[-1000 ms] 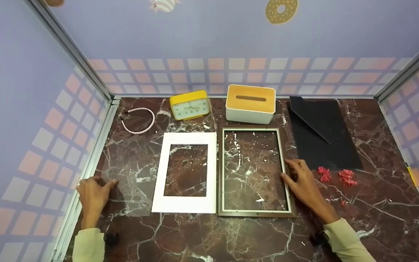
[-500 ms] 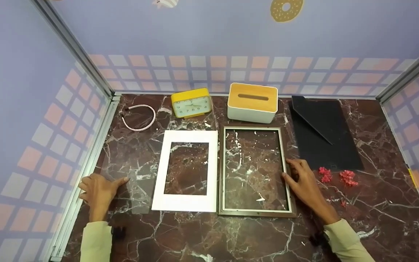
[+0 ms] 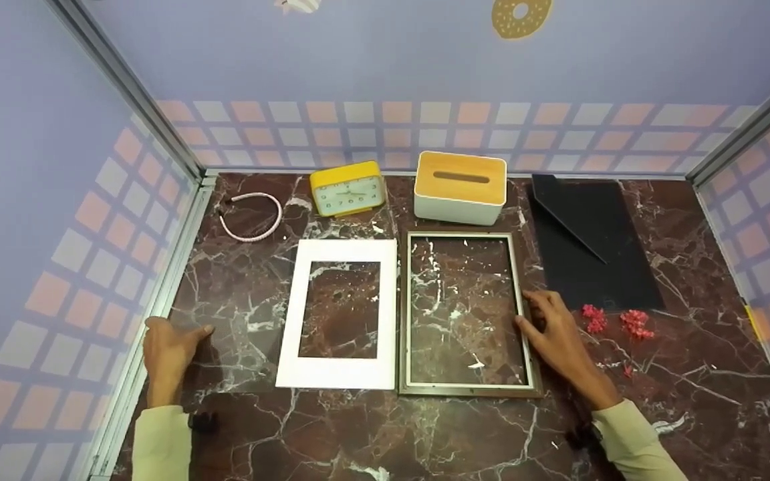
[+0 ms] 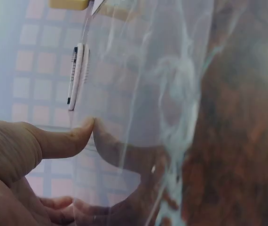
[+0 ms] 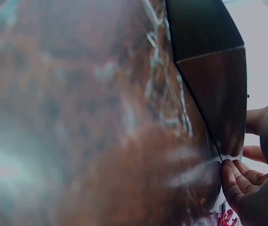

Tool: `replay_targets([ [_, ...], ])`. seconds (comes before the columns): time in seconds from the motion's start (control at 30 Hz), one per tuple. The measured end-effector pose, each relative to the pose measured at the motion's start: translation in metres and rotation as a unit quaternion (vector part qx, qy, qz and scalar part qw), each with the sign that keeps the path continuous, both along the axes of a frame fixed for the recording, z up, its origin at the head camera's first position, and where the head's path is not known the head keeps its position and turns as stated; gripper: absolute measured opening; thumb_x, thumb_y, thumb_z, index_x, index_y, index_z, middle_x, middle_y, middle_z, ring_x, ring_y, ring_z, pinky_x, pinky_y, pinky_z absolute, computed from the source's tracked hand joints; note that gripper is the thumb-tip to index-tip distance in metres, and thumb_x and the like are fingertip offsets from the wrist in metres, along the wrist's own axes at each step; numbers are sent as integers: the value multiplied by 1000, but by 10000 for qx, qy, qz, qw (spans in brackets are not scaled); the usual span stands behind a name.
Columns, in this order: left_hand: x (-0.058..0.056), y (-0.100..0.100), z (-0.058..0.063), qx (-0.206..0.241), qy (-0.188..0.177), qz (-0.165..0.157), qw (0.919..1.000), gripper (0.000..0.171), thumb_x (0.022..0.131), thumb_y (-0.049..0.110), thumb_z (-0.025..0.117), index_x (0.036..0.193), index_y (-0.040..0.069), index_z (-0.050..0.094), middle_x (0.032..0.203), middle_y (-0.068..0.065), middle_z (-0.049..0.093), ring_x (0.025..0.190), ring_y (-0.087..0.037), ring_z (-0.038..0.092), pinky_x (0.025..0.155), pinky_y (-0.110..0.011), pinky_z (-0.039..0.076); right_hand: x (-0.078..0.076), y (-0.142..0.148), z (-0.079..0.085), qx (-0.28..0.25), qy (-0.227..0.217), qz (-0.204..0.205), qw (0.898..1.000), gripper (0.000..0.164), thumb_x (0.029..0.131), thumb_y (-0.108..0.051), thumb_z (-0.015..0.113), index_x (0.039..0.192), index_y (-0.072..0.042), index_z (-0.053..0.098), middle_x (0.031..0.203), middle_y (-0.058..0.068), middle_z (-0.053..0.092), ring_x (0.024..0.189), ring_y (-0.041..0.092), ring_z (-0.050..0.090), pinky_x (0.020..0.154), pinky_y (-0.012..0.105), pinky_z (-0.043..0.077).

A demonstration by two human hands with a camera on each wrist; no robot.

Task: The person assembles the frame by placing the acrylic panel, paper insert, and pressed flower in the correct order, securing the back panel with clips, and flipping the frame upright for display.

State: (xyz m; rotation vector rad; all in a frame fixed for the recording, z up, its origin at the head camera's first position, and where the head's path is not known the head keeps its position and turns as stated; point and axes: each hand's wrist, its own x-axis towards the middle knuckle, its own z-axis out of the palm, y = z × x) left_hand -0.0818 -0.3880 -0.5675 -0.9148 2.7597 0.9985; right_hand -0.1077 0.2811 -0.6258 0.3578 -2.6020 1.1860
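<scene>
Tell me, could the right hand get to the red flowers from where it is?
Probably yes: the red flowers lie close beside the right hand with nothing seen between, though it would likely need to release the frame first.

1 each: frame (image 3: 472, 392), mat (image 3: 338, 373), clear sheet (image 4: 138, 84), backboard (image 3: 615, 230), clock (image 3: 348, 192), box (image 3: 460, 194), headband (image 3: 280, 214); perhaps 3 red sprigs (image 3: 635, 323).

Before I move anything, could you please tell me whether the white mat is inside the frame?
No, the white mat lies beside the frame, on its left.
</scene>
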Motion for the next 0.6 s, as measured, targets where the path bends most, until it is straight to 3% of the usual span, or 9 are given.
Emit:
replay_targets([
  [0.2,6,-21,10,-60,159,-446,9989,69,101,17,77,150,-21,46,117,-33,76,121,-60,63,108,-67,48,0,-1,3,117,51,29,9999,51,92,4,86,139,8,68,127,26,65,102,32,68,88,19,46],
  [0.3,11,-32,16,86,235,-577,9980,61,102,8,74,151,-19,50,96,-21,82,95,-41,79,95,-48,61,0,0,5,83,78,177,9998,48,94,7,82,139,10,68,127,26,66,102,32,69,88,18,48],
  [0.37,16,-38,19,533,305,-488,9969,58,103,2,70,153,-18,48,87,-11,81,73,-24,79,77,-35,65,0,1,6,-8,73,301,9995,46,95,10,79,140,12,67,127,26,67,100,31,69,87,15,49],
  [0.43,20,-43,23,1083,361,-377,9928,58,104,-4,66,156,-18,44,85,-1,79,64,-10,75,65,-27,65,-1,4,7,-129,21,420,9990,44,96,12,75,140,13,67,127,26,67,98,32,69,86,11,49],
  [0.6,27,-55,32,2266,317,-411,9726,62,107,-11,57,163,-18,31,87,7,76,70,-8,75,72,-29,67,-2,10,7,-333,-115,565,9978,43,98,13,72,141,12,67,127,25,68,95,26,70,82,9,49],
])
